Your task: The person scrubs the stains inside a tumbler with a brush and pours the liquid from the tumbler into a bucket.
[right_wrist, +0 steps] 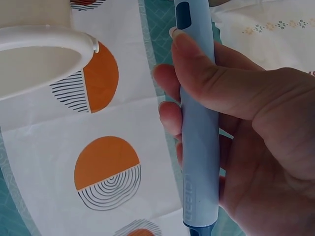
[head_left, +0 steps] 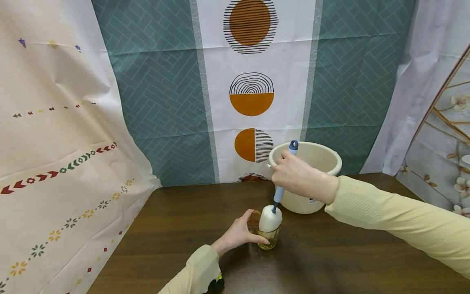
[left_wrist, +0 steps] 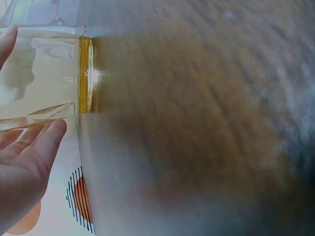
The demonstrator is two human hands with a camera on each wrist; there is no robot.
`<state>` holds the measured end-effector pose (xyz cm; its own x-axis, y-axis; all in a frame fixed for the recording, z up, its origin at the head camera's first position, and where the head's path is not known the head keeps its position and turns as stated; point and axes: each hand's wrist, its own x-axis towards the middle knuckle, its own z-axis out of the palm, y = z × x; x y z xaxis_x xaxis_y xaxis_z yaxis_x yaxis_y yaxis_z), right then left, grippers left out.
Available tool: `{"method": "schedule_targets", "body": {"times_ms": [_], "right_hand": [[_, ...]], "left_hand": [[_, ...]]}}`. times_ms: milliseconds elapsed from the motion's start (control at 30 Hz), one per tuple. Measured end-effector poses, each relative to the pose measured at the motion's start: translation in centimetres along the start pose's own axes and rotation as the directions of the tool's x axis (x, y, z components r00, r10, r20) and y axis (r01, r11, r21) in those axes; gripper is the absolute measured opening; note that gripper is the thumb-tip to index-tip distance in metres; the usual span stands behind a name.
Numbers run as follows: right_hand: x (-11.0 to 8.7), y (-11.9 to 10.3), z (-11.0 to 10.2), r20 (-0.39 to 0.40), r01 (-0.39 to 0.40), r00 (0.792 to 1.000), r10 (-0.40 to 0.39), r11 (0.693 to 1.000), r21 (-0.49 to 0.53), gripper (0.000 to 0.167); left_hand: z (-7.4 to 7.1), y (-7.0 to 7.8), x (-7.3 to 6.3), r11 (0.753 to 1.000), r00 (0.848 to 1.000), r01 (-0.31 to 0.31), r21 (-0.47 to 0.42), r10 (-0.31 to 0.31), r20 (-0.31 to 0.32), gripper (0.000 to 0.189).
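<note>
An amber glass cup point(head_left: 269, 241) stands upright on the brown table, with my left hand point(head_left: 240, 232) gripping its left side, thumb in front. The left wrist view shows the cup point(left_wrist: 44, 73) sideways, its thick base at the tabletop, between thumb and fingers point(left_wrist: 54, 142). My right hand point(head_left: 295, 175) grips a cup-cleaning sponge brush by its blue handle point(head_left: 279, 194). The brush's white sponge head point(head_left: 270, 218) points down into the cup's mouth, its upper part above the rim. In the right wrist view, thumb and fingers wrap the handle point(right_wrist: 200, 152); the sponge lies outside that view.
Behind my right hand a cream bucket point(head_left: 301, 204) stands on the table point(head_left: 176, 228) near its back edge. A patterned green and white cloth point(head_left: 165, 102) hangs behind the table. Light cloths hang at both sides. A small black object point(head_left: 216, 284) shows by my left sleeve.
</note>
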<state>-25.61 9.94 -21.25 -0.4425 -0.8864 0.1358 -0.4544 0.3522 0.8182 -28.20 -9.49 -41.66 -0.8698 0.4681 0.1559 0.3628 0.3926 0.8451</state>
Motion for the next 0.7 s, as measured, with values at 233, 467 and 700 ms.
{"method": "schedule_targets", "body": {"times_ms": [233, 467, 700], "right_hand": [[0.03, -0.05, -0.21, -0.014, 0.017, 1.000, -0.017, 1.000, 0.007, 0.013], [0.04, -0.03, -0.22, -0.038, 0.036, 0.999, -0.036, 0.999, -0.012, 0.012], [0.00, 0.05, -0.29, -0.046, 0.034, 0.998, -0.034, 0.999, -0.007, 0.011]], "left_hand": [[-0.03, -0.06, -0.03, 1.000, 1.000, 0.000, 0.003, 0.000, 0.000, 0.073], [-0.05, 0.00, -0.06, 1.000, 1.000, 0.005, -0.022, -0.005, 0.008, 0.075], [-0.02, 0.01, -0.07, 0.999, 1.000, -0.003, -0.037, 0.003, 0.004, 0.073]]}}
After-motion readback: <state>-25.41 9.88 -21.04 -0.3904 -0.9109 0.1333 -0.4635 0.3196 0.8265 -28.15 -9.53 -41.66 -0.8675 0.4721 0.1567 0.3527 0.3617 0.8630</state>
